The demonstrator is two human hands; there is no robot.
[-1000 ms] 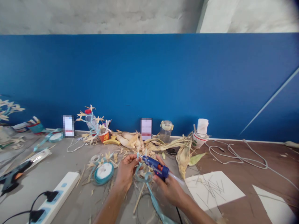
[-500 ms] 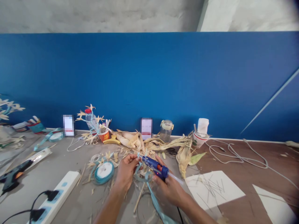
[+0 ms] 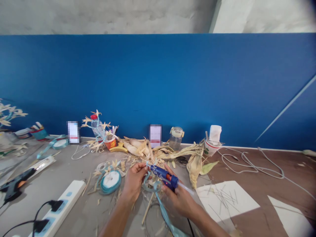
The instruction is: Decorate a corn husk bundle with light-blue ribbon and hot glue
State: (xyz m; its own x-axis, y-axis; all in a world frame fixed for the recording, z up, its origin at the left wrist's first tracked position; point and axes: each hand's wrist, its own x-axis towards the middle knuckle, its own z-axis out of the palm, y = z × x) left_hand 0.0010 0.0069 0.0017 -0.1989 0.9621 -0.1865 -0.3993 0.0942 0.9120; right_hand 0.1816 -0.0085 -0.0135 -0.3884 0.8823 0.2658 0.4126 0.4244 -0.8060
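My right hand [image 3: 180, 197] is wrapped round a blue hot glue gun [image 3: 161, 173], with a clear glue stick [image 3: 186, 187] jutting from its rear. The gun's nozzle points left, at my left fingertips. My left hand [image 3: 133, 181] is closed in a pinch on a light blue ribbon [image 3: 160, 204], right by the nozzle; the exact spot is small and partly covered by the fingers. The ribbon loops below the gun and trails down toward me. Left of my left hand lies a spool of blue ribbon [image 3: 111, 182], with pale husk flowers [image 3: 115, 164] behind it.
Dried corn husks [image 3: 138, 148] are heaped behind my hands. A power strip [image 3: 65, 204] and a black glue gun [image 3: 18, 184] lie at left. Thin wires rest on white paper [image 3: 244, 197] at right. Phones, a jar [image 3: 175, 138] and a cup [image 3: 211, 148] stand along the blue partition [image 3: 158, 82].
Both hands, the glue gun and the ribbon hold almost the same positions. The whole view has shifted very slightly.
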